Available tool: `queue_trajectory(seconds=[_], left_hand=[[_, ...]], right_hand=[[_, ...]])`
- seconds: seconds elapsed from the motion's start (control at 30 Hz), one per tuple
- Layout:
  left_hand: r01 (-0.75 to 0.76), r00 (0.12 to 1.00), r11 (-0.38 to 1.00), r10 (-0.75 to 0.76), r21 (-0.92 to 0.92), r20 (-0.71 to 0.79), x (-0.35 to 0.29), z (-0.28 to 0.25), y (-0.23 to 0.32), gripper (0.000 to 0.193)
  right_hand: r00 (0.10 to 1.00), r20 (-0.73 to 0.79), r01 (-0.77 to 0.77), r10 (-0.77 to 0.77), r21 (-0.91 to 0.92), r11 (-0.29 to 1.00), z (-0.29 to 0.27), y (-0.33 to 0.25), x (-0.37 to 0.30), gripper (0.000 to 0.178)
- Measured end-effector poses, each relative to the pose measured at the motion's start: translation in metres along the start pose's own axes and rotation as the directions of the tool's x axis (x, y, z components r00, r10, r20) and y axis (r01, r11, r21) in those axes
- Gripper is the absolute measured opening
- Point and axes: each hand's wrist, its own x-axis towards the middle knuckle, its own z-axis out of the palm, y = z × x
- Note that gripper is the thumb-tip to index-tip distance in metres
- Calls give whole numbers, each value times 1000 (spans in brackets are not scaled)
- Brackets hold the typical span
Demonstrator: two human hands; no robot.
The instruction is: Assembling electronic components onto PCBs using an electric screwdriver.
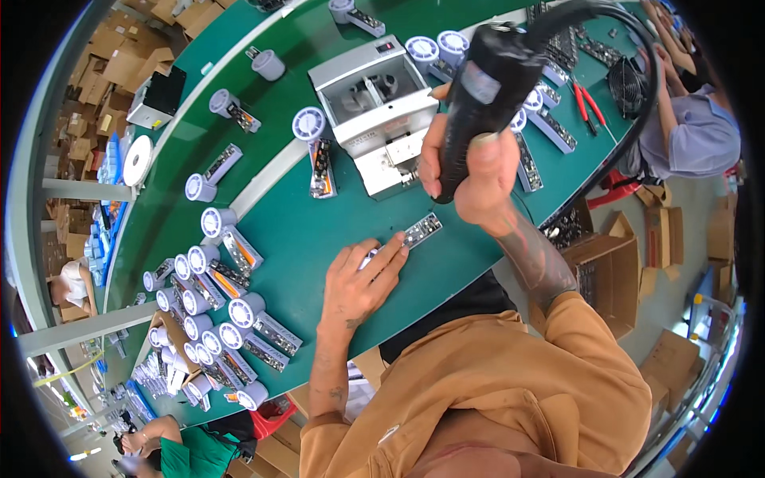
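Observation:
My right hand (482, 171) is wrapped round a black electric screwdriver (478, 99), held tilted above the green bench with its lower end towards the work. A thick black cable runs from its top. On the bench just below, my left hand (362, 283) presses down on a pale lavender device, its fingers covering most of it. The device's open handle with a bare circuit board (423, 229) sticks out past my fingertips. The screwdriver's tip is not clearly visible, so I cannot tell whether it touches the board.
Behind the hands stands a grey-white screw feeder (370, 111). Many similar devices (239, 311) crowd the left of the bench; others (223, 103) lie on the darker green strip beyond. Red-handled pliers (588, 103) lie at right. A co-worker (693, 131) sits there, near cardboard boxes (610, 275).

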Motion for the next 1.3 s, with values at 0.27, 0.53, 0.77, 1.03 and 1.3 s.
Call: queue_trajectory(seconds=[0.27,0.53,0.77,1.03,1.3], left_hand=[[26,999,1000,-26,-3,19,2,0,0,36],[35,999,999,-35,-15,25,3,0,1,34],[47,999,999,-48,-26,-10,4,3,0,32],[53,998,998,-54,-35,-24,3,4,-1,31],[49,999,998,-49,-45,0,8,1,0,32]], right_hand=[[996,80,33,-42,110,993,-8,21,-7,53],[991,133,3,-14,81,997,-8,22,-10,58],[998,55,19,-27,140,990,-9,18,-9,50],[996,10,85,-87,120,989,-12,27,-10,63],[952,-76,298,-298,466,833,-17,7,40,98]])
